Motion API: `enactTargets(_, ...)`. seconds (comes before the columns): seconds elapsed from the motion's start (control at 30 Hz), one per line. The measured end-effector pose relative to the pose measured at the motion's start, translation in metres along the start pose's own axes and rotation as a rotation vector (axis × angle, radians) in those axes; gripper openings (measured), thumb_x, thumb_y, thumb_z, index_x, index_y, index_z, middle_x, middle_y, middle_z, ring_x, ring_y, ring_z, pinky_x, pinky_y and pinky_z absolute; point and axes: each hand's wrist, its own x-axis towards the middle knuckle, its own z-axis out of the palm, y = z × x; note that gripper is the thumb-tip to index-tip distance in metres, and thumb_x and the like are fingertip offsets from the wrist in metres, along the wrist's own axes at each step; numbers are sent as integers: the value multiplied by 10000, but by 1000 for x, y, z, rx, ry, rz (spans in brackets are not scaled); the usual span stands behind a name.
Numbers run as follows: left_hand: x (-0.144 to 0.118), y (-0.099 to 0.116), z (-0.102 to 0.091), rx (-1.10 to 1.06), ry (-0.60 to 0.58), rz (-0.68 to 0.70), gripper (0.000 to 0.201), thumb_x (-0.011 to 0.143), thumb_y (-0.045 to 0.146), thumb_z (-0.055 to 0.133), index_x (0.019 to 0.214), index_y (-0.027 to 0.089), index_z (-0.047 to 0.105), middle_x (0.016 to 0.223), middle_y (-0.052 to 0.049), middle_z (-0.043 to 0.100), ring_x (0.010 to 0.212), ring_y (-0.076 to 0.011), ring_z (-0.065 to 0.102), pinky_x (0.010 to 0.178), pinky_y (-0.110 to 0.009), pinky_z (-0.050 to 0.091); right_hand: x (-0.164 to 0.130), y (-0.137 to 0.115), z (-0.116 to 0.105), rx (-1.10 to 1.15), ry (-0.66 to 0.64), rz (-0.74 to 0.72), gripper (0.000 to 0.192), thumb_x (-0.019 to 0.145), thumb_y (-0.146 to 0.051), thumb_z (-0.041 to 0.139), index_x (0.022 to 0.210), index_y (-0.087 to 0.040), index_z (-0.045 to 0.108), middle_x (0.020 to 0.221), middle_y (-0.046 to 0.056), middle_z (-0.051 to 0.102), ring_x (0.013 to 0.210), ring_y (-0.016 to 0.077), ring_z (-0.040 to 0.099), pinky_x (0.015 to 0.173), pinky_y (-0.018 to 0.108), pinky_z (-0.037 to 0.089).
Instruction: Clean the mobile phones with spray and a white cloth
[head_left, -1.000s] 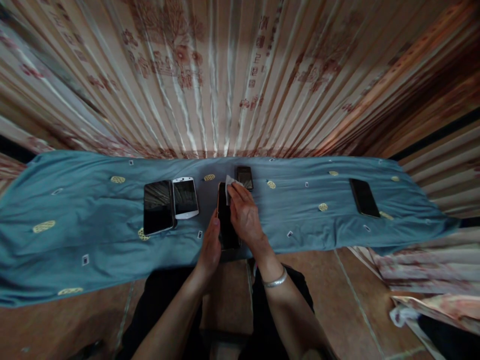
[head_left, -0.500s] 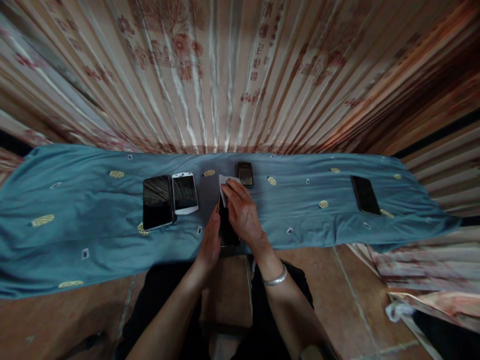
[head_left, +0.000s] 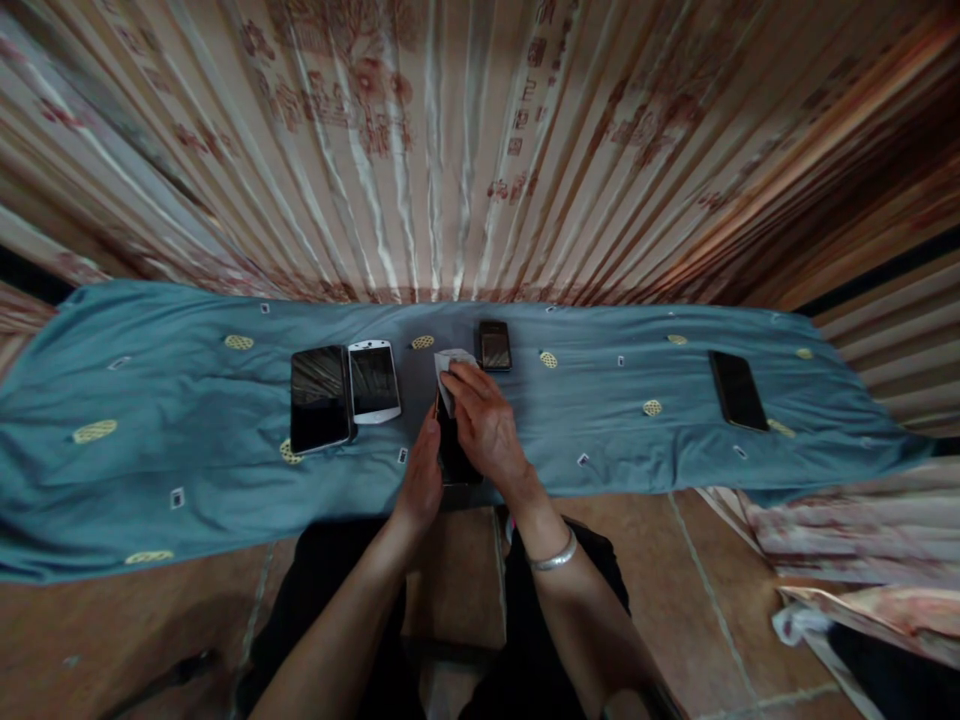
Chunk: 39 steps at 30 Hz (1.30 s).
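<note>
Change: the right hand [head_left: 486,430] has drawn its white wipe [head_left: 448,370] slightly nearer along the dark phone [head_left: 454,452].
Right hand: fingers pressed flat on the wipe, at the phone's far end.
Left hand [head_left: 421,482]: steadies the phone's left edge, fingers curled against it.
Phone: on the teal cloth [head_left: 150,440] at the table's near edge.
Risk: a hard stroke could push it off that edge.
Nearby: a black-and-white phone pair [head_left: 343,392] to the left, a small phone [head_left: 494,345] beyond.

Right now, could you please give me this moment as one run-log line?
left hand: steadies dark phone | right hand: presses white wipe on it | nearby: white phone, large black phone | surface: blue cloth
</note>
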Motion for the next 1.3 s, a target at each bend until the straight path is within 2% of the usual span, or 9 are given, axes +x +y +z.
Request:
enactTargets(0.3,1,-8,0,105,-85,47,540,985,517,480,1432,238,601,1542,-79,564,1540,-284,361,1304,-478,218,-1,2,0,26,22,13,456,975,-88,391,1338,-128,665,1405,176,647,1392,264,538,1217,486,435)
enactTargets(0.47,3,-16,-2,76,-60,40,610,1007,584,391,1467,220,561,1610,-76,483,1550,-267,339,1303,-439,220,-3,2,1,78,-19,-5,467,932,-63,427,1305,-173,686,1388,141,661,1384,257,548,1211,489,441)
enactTargets(0.57,4,-18,-2,48,-47,49,633,1013,610,358,1466,216,562,1600,-71,498,1548,-254,343,1303,-427,207,-4,1,2,87,-11,0,484,923,-56,426,1309,-190,684,1385,121,663,1381,243,551,1211,476,443)
enactTargets(0.73,5,-22,-3,34,-50,58,610,1004,613,397,1426,226,607,1570,-68,536,1546,-249,349,1306,-413,193,-5,2,2,69,-4,15,472,939,-71,432,1342,-165,660,1418,143,635,1406,246,525,1226,474,424)
enactTargets(1.0,8,-23,-3,-103,-25,-7,603,996,630,406,1418,252,613,1530,-48,578,1552,-244,337,1295,-436,242,-6,2,4,115,27,-58,420,954,-77,422,1220,-194,725,1318,105,696,1349,213,580,1187,413,473)
enactTargets(1.17,7,-20,1,-151,-25,-31,591,989,626,429,1399,250,626,1517,-50,590,1533,-252,374,1273,-435,294,-6,2,3,141,21,-39,437,955,-76,422,1253,-215,710,1349,98,683,1365,209,564,1197,427,458)
enactTargets(1.3,7,-21,1,-193,-29,-53,600,981,633,442,1407,248,616,1506,-50,599,1524,-257,390,1266,-437,308,-6,5,4,150,32,-67,406,960,-93,427,1208,-197,732,1313,111,701,1341,214,585,1178,420,477)
